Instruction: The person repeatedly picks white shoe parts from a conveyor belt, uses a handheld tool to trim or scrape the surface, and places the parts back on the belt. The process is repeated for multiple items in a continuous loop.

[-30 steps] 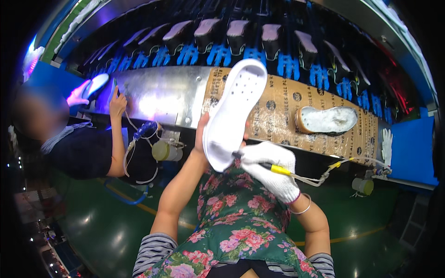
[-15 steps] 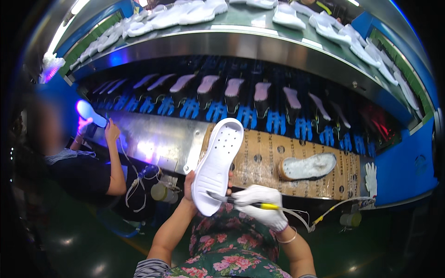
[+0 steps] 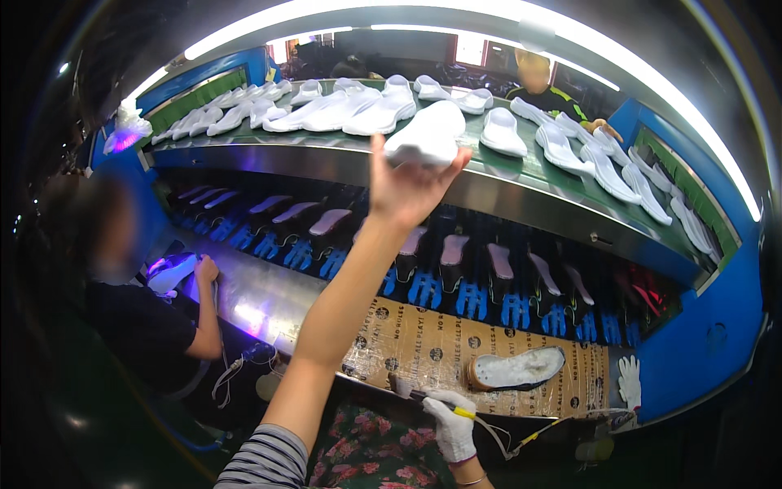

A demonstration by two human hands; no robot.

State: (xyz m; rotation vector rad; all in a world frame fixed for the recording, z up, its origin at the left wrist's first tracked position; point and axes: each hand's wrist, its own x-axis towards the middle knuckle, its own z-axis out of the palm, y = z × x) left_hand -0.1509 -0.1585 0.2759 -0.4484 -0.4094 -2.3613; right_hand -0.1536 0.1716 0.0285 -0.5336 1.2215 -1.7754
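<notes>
My bare left hand (image 3: 411, 191), arm stretched far forward, grips a white shoe sole (image 3: 432, 130) from below, with the thumb and fingers on either side of its near end. The sole is just over the near edge of the upper green belt (image 3: 509, 167), among other white soles (image 3: 379, 110). Low and near my body, my right hand (image 3: 453, 428) in a white glove is closed around a brush (image 3: 401, 386). A yellow collar and a thin tube (image 3: 498, 440) trail from the brush handle. The brush tip is beside the front edge of the cardboard.
Cardboard (image 3: 448, 326) covers the worktop and carries an open-topped shoe bottom (image 3: 519, 367). Blue clamps (image 3: 425, 289) and pinkish soles (image 3: 453, 248) line the lower rack. A white glove (image 3: 629, 381) lies at the right. A co-worker (image 3: 147, 318) works at left; another person (image 3: 547, 94) is behind the belt.
My left hand has carried the sole from in front of my body up to the upper belt. My right hand has drawn back and down with the brush, away from the sole.
</notes>
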